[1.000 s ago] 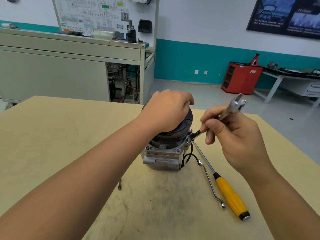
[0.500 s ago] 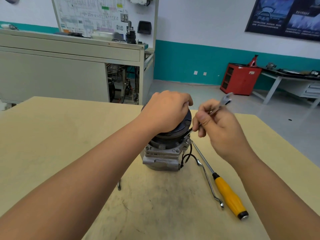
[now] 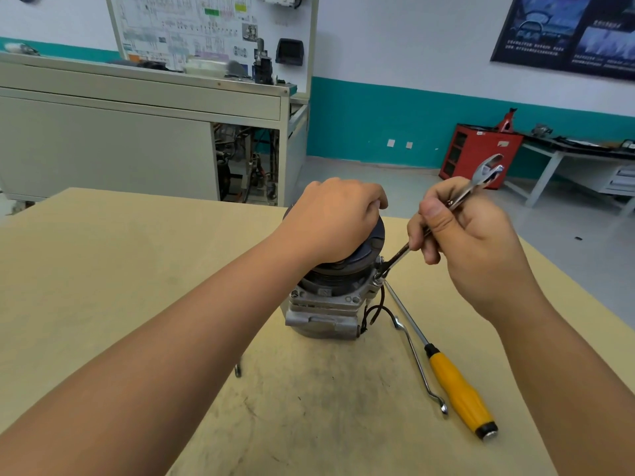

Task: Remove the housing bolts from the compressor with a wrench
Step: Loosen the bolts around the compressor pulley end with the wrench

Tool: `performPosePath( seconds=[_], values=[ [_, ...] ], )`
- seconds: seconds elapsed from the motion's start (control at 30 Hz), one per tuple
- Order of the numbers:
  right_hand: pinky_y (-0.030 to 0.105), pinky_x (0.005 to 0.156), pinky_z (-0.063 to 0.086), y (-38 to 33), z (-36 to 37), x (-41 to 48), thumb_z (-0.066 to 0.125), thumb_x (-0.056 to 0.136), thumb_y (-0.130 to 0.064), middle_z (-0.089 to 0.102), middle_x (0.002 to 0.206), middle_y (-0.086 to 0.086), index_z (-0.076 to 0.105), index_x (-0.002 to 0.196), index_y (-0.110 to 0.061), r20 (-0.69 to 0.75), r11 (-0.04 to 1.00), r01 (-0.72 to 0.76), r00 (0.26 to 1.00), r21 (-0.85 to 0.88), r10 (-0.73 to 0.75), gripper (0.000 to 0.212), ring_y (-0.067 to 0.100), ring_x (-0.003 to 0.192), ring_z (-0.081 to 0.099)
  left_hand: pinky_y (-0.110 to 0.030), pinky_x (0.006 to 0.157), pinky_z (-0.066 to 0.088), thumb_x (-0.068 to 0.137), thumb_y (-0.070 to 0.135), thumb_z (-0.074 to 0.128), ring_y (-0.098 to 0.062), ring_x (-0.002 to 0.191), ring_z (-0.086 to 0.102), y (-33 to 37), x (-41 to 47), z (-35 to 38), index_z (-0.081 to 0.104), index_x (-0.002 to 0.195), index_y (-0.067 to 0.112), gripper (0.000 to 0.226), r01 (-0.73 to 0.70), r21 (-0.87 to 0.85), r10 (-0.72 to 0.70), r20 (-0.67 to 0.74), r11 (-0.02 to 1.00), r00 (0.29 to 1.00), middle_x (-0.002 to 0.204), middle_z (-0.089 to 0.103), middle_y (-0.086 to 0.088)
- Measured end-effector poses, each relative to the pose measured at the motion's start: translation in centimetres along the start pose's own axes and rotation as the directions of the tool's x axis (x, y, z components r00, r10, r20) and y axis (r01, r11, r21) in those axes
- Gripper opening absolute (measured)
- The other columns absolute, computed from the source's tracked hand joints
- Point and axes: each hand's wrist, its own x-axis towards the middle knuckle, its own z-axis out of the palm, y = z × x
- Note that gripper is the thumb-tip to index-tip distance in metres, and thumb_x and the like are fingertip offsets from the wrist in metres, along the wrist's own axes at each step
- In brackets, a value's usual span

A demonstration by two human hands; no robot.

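Steel wrench (image 3: 398, 254) on compressor (image 3: 319, 305), poster (image 3: 567, 32) text blurred

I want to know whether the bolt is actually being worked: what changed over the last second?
The right hand swung the wrench left toward the compressor, then back right and higher; its lower end stayed at the bolt. The left hand still grips the compressor's top; the screwdriver and offset wrench on the table did not move.

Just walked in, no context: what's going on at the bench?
A person is unbolting a compressor standing on the table. The left hand grips its top. The right hand holds a wrench, its lower end on a bolt at the housing's right edge. A yellow-handled screwdriver and a bent tool lie alongside.
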Motion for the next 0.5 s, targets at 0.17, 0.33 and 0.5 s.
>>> performPosePath(
  seconds=[0.17, 0.33, 0.5],
  values=[
    [0.016, 0.048, 0.041, -0.06, -0.18, -0.1, 0.041, 0.098, -0.014, 0.061, 0.059, -0.005, 0.046, 0.082, -0.014, -0.008, 0.999, -0.023, 1.0, 0.042, 0.024, 0.017, 0.006, 0.046, 0.045, -0.041, 0.095, 0.04, 0.102, 0.023, 0.032, -0.024, 0.114, 0.054, 0.04, -0.01, -0.01, 0.057, 0.123, 0.025, 0.033, -0.001, -0.003, 0.001, 0.004, 1.0, 1.0, 0.123, 0.063, 0.002],
    [0.018, 0.046, 0.042, -0.17, -0.25, -0.38, 0.044, 0.093, -0.024, 0.062, 0.06, -0.002, 0.048, 0.082, -0.012, -0.06, 0.992, -0.048, 0.997, 0.115, 0.056, 0.017, 0.009, 0.046, 0.049, -0.042, 0.096, 0.039, 0.102, 0.023, 0.031, -0.024, 0.115, 0.053, 0.02, 0.0, -0.01, 0.057, 0.123, 0.026, 0.034, 0.001, -0.006, 0.0, 0.011, 1.0, 1.0, 0.124, 0.063, 0.003],
    [0.02, 0.044, 0.043, -0.16, -0.19, -0.71, 0.047, 0.08, -0.034, 0.064, 0.06, 0.001, 0.049, 0.084, -0.011, -0.087, 0.978, -0.078, 0.991, 0.195, 0.097, 0.024, 0.01, 0.045, 0.051, -0.041, 0.096, 0.04, 0.102, 0.023, 0.031, -0.023, 0.115, 0.053, -0.02, 0.04, 0.04, 0.057, 0.123, 0.026, 0.033, -0.004, -0.003, 0.004, 0.006, 1.0, 1.0, 0.123, 0.063, 0.003]
  ],
)
